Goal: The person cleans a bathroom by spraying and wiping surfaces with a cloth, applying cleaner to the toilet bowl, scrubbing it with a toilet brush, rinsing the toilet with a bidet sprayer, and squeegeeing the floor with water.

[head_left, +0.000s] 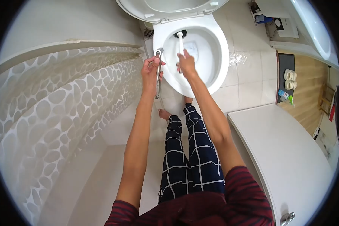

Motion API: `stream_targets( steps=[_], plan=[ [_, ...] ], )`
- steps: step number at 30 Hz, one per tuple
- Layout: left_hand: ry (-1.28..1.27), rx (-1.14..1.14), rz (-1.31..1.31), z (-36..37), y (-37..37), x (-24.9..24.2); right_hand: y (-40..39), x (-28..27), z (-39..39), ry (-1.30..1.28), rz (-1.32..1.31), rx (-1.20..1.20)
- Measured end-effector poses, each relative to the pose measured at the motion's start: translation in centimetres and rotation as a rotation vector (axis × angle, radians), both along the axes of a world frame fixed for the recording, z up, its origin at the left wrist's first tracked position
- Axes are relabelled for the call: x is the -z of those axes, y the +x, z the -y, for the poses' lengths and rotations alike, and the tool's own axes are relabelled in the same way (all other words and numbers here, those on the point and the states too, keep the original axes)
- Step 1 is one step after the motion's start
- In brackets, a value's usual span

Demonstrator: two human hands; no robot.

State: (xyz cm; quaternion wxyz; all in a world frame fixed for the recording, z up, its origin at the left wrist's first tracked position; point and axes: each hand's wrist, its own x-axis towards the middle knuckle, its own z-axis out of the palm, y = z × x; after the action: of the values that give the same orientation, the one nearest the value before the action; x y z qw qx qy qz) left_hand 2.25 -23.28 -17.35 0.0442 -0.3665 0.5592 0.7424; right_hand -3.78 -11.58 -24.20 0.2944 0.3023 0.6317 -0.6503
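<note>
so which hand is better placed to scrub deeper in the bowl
Right. The right hand already grips the toilet brush, whose head is inside the bowl; the left hand holds the sprayer by the rim.

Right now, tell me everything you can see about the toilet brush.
The toilet brush has a slim white handle that looks like plastic and a dark bristle head at its far end. The right hand grips the handle near its upper end, and the brush points away from the person into the white toilet bowl. The head sits near the back inner wall under the raised seat; whether the bristles touch the bowl cannot be told.
</note>
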Motion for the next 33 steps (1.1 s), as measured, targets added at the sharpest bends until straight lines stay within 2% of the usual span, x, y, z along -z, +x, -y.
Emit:
stream_targets(
  steps=[2, 4, 6, 8, 11, 12, 13, 14, 16, 19, 20, 22, 24, 25, 28, 29, 30, 32, 33],
  plan=[
    [-0.002, 0.026, -0.036, 0.6, -0.1, -0.6, 1.2, 1.0, -0.7, 0.049, 0.083, -0.205],
    [-0.012, 0.038, -0.066, 1.2, -0.2, -1.3, -2.2, -0.7, -2.6, -0.302, 0.402, -0.113],
    [-0.027, 0.025, -0.099, 1.4, -0.1, -2.5, -5.6, -2.7, -7.4, -0.525, 0.392, 0.182],
    [-0.042, 0.025, -0.049, 1.8, -0.1, -3.4, -8.0, -2.2, -14.0, -1.023, 0.455, 0.702],
    [-0.02, 0.038, -0.064, 1.6, -0.6, -4.5, -4.9, 0.8, -7.8, -0.579, 0.066, 0.212],
    [-0.009, 0.044, -0.074, 1.4, -0.7, -4.6, -3.6, -2.0, -4.4, -0.541, 0.305, 0.226],
    [0.0, 0.029, -0.121, 1.2, -0.8, -4.2, -2.4, -6.1, -1.7, -0.368, 0.415, -0.042],
    [-0.001, 0.023, -0.122, 1.2, -0.7, -4.4, -1.3, -7.5, -1.5, -0.229, 0.297, -0.188],
    [0.001, 0.004, -0.132, 1.4, -0.9, -5.1, -0.7, -8.5, -4.3, -0.156, 0.188, -0.093],
    [0.032, -0.026, -0.12, 1.3, -0.6, -4.4, 2.4, -12.9, -4.7, -0.004, -0.095, -0.084],
    [0.035, -0.027, -0.129, 1.1, -1.1, -4.1, 2.0, -14.1, -3.8, -0.063, -0.047, -0.128],
    [0.056, -0.001, -0.144, 0.0, -1.1, -4.3, -0.8, -10.2, -2.3, -0.124, 0.058, -0.216],
    [0.047, 0.014, -0.154, 0.4, -0.9, -4.8, -2.9, -9.9, -3.1, -0.161, 0.071, -0.122],
    [0.039, 0.006, -0.157, 0.8, -0.7, -5.2, -2.8, -10.1, -4.1, -0.274, 0.152, -0.04],
    [0.007, -0.021, -0.131, 1.9, 0.0, -5.5, 0.8, -7.0, -3.1, 0.03, -0.156, 0.265],
    [0.005, -0.023, -0.123, 2.2, 0.1, -5.3, 1.3, -5.4, -2.7, 0.02, -0.15, 0.162],
    [0.01, -0.028, -0.115, 2.2, 0.2, -4.9, 2.1, -4.6, -2.0, 0.235, -0.109, -0.137],
    [0.024, -0.026, -0.13, 1.7, 0.5, -3.7, 3.8, -2.6, -2.7, 0.623, -0.469, -0.679],
    [0.025, -0.024, -0.14, 1.6, 0.5, -3.7, 3.5, -2.9, -4.7, 0.814, -0.629, -0.867]
  ],
)
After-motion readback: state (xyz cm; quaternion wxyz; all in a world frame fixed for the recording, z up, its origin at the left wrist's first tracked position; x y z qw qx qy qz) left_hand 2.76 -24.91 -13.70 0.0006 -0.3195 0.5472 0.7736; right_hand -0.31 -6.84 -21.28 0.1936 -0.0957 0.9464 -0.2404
